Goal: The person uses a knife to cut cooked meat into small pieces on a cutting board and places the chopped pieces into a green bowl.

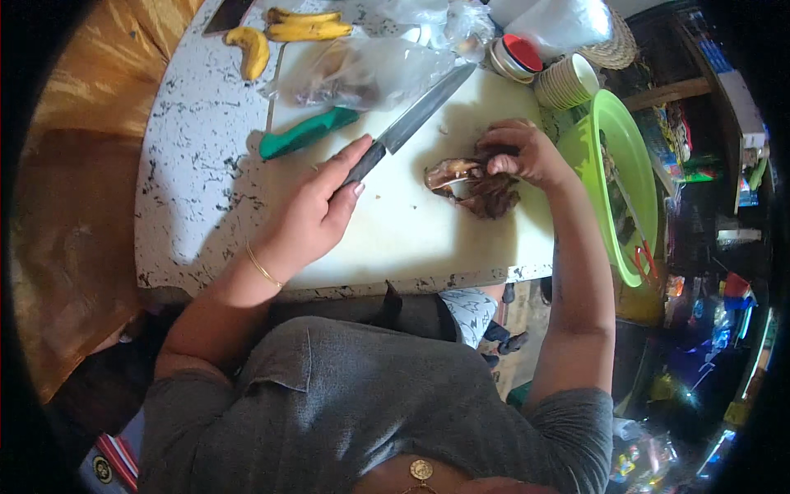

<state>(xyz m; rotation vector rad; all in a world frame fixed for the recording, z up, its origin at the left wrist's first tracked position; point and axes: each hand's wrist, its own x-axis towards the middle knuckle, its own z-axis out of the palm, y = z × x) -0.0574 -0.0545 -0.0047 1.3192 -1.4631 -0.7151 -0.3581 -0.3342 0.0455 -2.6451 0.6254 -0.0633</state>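
My left hand (315, 213) is closed around the black handle of a kitchen knife (426, 111). Its broad steel blade points up and to the right, above the white cutting board (370, 241). On the right side of the board, my right hand (518, 151) grips a piece of dark brown meat (490, 194) between thumb and fingers. A paler, glossy strip of the meat curls out to the left, and part of it is hidden under the fingers. Beyond the left hand lies a green plastic handle (305, 133); what it belongs to is not clear.
A clear plastic bag (395, 65) with brownish contents lies at the board's far side. Bananas (308, 28) lie behind it. To the right are stacked paper cups (568, 80), a red-lined bowl (521, 54) and a green basin (645, 160) holding dark pieces and a red-handled utensil (642, 259).
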